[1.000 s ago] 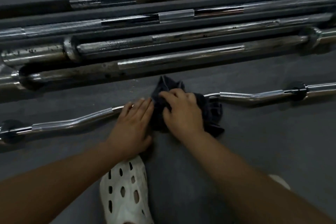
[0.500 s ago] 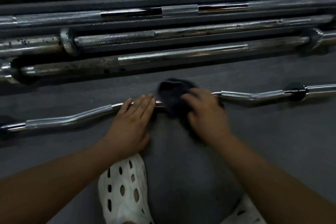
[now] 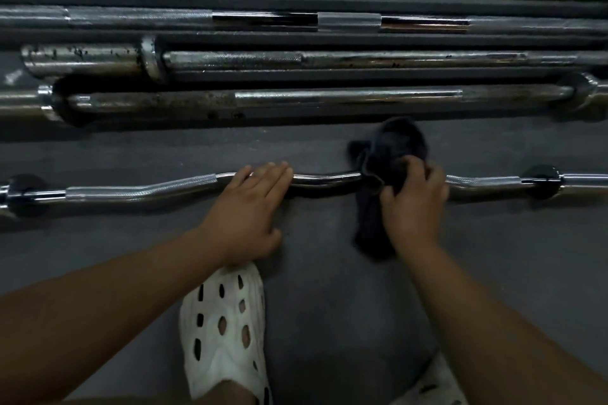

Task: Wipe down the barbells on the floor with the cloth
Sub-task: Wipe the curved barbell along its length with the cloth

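While a white perforated shoe (image 3: 223, 332) plants on the grey floor (image 3: 329, 306) nearest us, the left hand (image 3: 245, 217) lies flat, fingers straight and together, across the wavy curl bar (image 3: 141, 189). Just right of it, the right hand (image 3: 413, 204) curls round the dark cloth (image 3: 394, 148), bunched over that same bar. Beyond, four straight barbells (image 3: 345, 97) lie side by side.

Four long straight steel barbells (image 3: 329, 99) are laid parallel on the far side of the dark grey matte floor (image 3: 329, 289). Nearer, a wavy chrome curl bar (image 3: 141, 190) is laid, a crumpled dark cloth (image 3: 371, 233) is trailed over it onto the floor, and a white perforated clog (image 3: 223, 332) is planted nearest.
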### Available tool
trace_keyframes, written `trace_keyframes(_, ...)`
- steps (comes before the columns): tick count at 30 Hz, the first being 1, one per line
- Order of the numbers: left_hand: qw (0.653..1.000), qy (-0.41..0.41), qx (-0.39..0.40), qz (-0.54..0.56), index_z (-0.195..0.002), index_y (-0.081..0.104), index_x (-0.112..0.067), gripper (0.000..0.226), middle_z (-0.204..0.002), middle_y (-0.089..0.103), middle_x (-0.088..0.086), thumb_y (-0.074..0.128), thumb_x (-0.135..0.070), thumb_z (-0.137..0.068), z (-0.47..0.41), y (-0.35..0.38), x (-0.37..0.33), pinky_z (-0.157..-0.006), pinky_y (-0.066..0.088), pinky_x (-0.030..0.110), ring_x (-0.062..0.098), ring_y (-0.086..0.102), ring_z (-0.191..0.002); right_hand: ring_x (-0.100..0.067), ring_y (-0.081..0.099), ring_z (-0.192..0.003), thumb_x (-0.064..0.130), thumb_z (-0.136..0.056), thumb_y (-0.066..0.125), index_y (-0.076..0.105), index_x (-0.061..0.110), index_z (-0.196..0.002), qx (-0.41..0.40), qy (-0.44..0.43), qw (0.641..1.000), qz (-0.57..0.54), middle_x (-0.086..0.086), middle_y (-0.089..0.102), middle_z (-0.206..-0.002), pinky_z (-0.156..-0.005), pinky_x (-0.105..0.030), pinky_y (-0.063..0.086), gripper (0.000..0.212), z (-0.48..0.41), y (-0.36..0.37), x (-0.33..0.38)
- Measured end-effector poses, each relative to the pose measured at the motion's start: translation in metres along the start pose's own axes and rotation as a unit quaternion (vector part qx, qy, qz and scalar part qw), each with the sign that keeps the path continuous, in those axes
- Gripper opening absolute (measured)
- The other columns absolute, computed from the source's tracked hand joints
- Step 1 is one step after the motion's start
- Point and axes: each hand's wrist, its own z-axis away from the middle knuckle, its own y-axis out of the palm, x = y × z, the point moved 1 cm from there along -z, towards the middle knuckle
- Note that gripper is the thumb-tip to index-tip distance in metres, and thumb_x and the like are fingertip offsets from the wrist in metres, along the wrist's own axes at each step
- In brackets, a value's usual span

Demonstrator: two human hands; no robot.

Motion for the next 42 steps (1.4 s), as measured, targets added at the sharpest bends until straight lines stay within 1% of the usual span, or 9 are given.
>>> trace_keyframes(9, 1.0, -0.002, -0.021, -0.021, -0.154, 0.028, -0.008, 0.1, -0.16, 0.027, 0.012, 0.056, -0.039, -0.063, -0.002, 0.01, -0.002, -0.12, 0.02, 0.048, 0.028, 0.03, -0.145, -0.017, 0.057, -0.095, 0.012, -0.08, 0.068, 0.058, 0.02, -0.112, 0.085, -0.012, 0.981, -0.176, -0.009, 0.059, -0.111, -0.083, -0.023, 0.041, 0.034, 0.024, 0.006, 0.034)
trace_keyframes(13, 0.999, -0.015, -0.019, -0.021, -0.153, 0.03, -0.005, 0.104, -0.16, 0.028, 0.015, 0.058, -0.04, -0.059, -0.002, 0.011, -0.006, -0.119, 0.02, 0.051, 0.03, 0.032, -0.144, -0.029, 0.069, -0.097, 0.005, -0.079, 0.07, 0.054, 0.019, -0.103, 0.032, 0.361, 0.792, -0.491, -0.011, 0.069, -0.108, -0.09, -0.047, 0.057, 0.033, 0.038, 0.034, 0.054)
trace_keyframes(17, 0.999, 0.024, -0.004, -0.032, -0.15, 0.033, -0.004, 0.103, -0.159, 0.03, 0.015, 0.058, -0.04, -0.057, -0.002, 0.006, 0.003, -0.117, 0.025, 0.05, 0.031, 0.034, -0.143, -0.033, 0.072, -0.09, 0.005, -0.085, 0.065, 0.067, 0.002, -0.115, 0.281, 0.431, 0.644, -0.566, -0.019, 0.074, -0.105, -0.074, -0.043, 0.061, 0.03, 0.066, 0.028, 0.094)
trace_keyframes(21, 1.0, -0.005, -0.023, -0.016, -0.153, 0.03, -0.008, 0.101, -0.16, 0.029, 0.012, 0.058, -0.04, -0.062, -0.002, 0.009, -0.002, -0.118, 0.022, 0.05, 0.028, 0.031, -0.145, -0.034, 0.071, -0.083, 0.008, -0.091, 0.054, 0.067, 0.001, -0.108, 0.15, 0.436, 0.614, -0.641, -0.016, 0.075, -0.091, -0.072, -0.038, 0.059, 0.023, 0.011, 0.013, 0.037)
trace_keyframes(24, 0.999, -0.011, -0.025, -0.019, -0.154, 0.028, -0.008, 0.102, -0.16, 0.028, 0.012, 0.06, -0.04, -0.062, -0.003, 0.008, -0.007, -0.119, 0.02, 0.051, 0.028, 0.03, -0.145, -0.033, 0.07, -0.096, 0.0, -0.088, 0.058, 0.052, 0.009, -0.12, 0.018, 0.398, 0.698, -0.595, -0.013, 0.068, -0.11, -0.079, -0.043, 0.061, 0.034, 0.01, 0.018, 0.059)
trace_keyframes(29, 1.0, -0.001, 0.001, -0.015, -0.154, 0.03, -0.009, 0.106, -0.16, 0.029, 0.012, 0.062, -0.038, -0.057, -0.001, 0.003, -0.002, -0.119, 0.023, 0.049, 0.028, 0.032, -0.145, -0.022, 0.06, -0.09, -0.004, -0.082, 0.064, 0.053, 0.018, -0.101, 0.228, 0.146, 0.884, -0.38, -0.001, 0.063, -0.092, -0.075, -0.025, 0.051, 0.031, 0.045, 0.005, 0.062)
trace_keyframes(32, 1.0, 0.0, -0.018, -0.02, -0.155, 0.026, -0.01, 0.103, -0.161, 0.026, 0.01, 0.06, -0.043, -0.063, -0.001, 0.005, -0.001, -0.12, 0.017, 0.047, 0.026, 0.027, -0.147, -0.027, 0.051, -0.112, 0.01, -0.083, 0.069, 0.058, 0.02, -0.13, 0.085, 0.086, 0.977, -0.173, -0.017, 0.049, -0.132, -0.106, -0.036, 0.043, 0.05, 0.005, -0.021, 0.012)
trace_keyframes(36, 1.0, -0.004, -0.004, -0.021, -0.154, 0.028, -0.008, 0.104, -0.16, 0.028, 0.012, 0.059, -0.046, -0.062, -0.002, 0.005, -0.005, -0.119, 0.021, 0.051, 0.028, 0.03, -0.146, -0.045, 0.018, -0.145, 0.042, -0.086, 0.06, 0.039, 0.036, -0.15, 0.09, -0.026, 0.993, 0.07, -0.01, 0.01, -0.166, -0.113, -0.048, 0.033, 0.068, 0.026, 0.003, 0.038)
trace_keyframes(42, 0.999, 0.016, -0.02, -0.021, -0.149, 0.039, -0.007, 0.101, -0.152, 0.041, 0.014, 0.064, -0.043, -0.058, -0.003, 0.001, 0.002, -0.116, 0.026, 0.048, 0.03, 0.041, -0.137, -0.035, 0.023, -0.148, 0.012, -0.073, 0.051, 0.04, 0.027, -0.152, 0.24, -0.322, 0.916, -0.022, 0.0, 0.021, -0.165, -0.12, -0.043, 0.029, 0.08, 0.052, 0.017, 0.057)
